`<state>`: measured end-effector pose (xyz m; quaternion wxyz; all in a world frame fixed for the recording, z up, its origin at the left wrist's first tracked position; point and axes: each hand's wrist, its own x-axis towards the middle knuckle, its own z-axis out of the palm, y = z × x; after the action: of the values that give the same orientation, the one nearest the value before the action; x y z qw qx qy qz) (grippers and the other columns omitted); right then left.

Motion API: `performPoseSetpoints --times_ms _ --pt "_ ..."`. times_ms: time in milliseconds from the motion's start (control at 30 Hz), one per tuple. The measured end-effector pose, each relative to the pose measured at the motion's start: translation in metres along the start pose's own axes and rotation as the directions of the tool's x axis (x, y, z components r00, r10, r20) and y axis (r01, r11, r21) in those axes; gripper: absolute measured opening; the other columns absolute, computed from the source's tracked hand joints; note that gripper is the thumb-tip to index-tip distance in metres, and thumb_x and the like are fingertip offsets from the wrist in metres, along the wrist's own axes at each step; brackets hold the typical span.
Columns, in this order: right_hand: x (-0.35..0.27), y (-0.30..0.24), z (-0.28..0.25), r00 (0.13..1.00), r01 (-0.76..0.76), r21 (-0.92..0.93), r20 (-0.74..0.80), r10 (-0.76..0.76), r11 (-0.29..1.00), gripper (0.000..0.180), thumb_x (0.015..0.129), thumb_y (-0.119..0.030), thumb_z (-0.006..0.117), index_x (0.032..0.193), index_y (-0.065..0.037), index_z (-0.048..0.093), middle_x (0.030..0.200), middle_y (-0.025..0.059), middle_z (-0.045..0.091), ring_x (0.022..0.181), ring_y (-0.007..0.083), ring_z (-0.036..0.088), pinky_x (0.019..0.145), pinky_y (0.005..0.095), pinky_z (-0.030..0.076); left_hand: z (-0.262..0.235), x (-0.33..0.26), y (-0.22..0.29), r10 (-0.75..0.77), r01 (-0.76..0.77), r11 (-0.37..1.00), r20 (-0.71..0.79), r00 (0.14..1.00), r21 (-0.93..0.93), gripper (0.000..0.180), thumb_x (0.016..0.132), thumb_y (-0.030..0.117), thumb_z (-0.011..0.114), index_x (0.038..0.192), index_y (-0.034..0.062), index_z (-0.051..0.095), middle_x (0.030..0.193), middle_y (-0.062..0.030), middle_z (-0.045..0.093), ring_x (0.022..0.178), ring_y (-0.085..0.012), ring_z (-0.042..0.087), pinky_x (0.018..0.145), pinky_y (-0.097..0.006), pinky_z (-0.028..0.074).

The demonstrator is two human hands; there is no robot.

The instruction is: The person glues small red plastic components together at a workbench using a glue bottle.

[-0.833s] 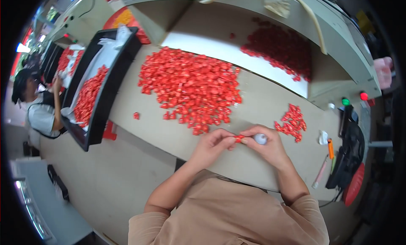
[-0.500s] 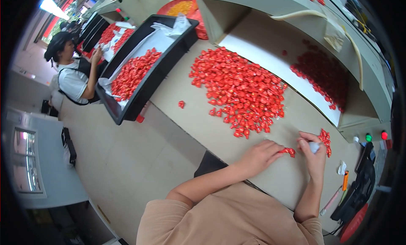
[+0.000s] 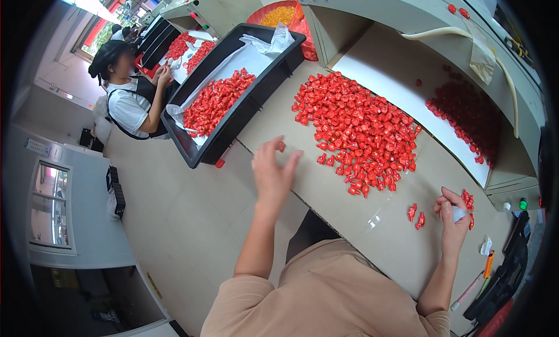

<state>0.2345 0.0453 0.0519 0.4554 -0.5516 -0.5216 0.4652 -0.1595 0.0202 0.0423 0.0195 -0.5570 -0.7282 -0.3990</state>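
Observation:
My left hand (image 3: 271,173) is open over the table's left edge, thumb apart from the fingers. A lone small red plastic piece (image 3: 280,146) lies by its fingertips; I cannot tell whether they touch. To the right is a wide heap of similar glossy red pieces (image 3: 361,130). My right hand (image 3: 452,225) is closed round a small white bottle-like thing (image 3: 458,214), mostly hidden by the fingers, with a thin tip sticking out. Two red pieces (image 3: 416,216) lie just left of that hand, and a small cluster of red pieces (image 3: 467,201) lies beyond it.
A black tray (image 3: 201,152) with white lining and red pieces stands at the far left. A grey bench hood (image 3: 372,5) arches over more red pieces. An orange-handled tool (image 3: 489,261) lies at the right. Another person (image 3: 131,104) works at the back left.
My left hand has left the red pieces beside my right hand and swung far left, opening. Two pieces now lie there. My right hand keeps its grip. The whole view has shifted.

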Motion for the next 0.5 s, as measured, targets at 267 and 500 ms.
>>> performPoseSetpoints --times_ms 267,500 --pt "-0.004 0.000 0.005 1.000 0.023 -0.035 0.001 -0.023 0.999 0.029 0.092 -0.018 0.061 0.115 0.000 0.061 0.092 0.0048 0.063 0.077 0.0092 0.057 0.068 0.0222 0.046 -0.007 0.016 -0.028 -0.297 0.267 0.929 0.087 0.951 0.256 0.041 0.078 0.039 0.072 0.098 0.0049 0.062 0.092 -0.0076 0.059 0.092 -0.0231 0.056 0.082 -0.038 0.039" --pt "-0.003 -0.001 0.006 0.999 0.037 -0.035 0.012 -0.036 0.999 0.027 0.093 -0.016 0.059 0.115 0.000 0.061 0.092 0.0044 0.063 0.076 0.0085 0.057 0.066 0.0208 0.044 -0.005 0.025 -0.027 -0.304 0.274 0.943 0.152 0.940 0.191 0.026 0.079 0.030 0.070 0.087 0.0061 0.064 0.084 -0.0052 0.062 0.084 -0.0203 0.057 0.081 -0.038 0.039"
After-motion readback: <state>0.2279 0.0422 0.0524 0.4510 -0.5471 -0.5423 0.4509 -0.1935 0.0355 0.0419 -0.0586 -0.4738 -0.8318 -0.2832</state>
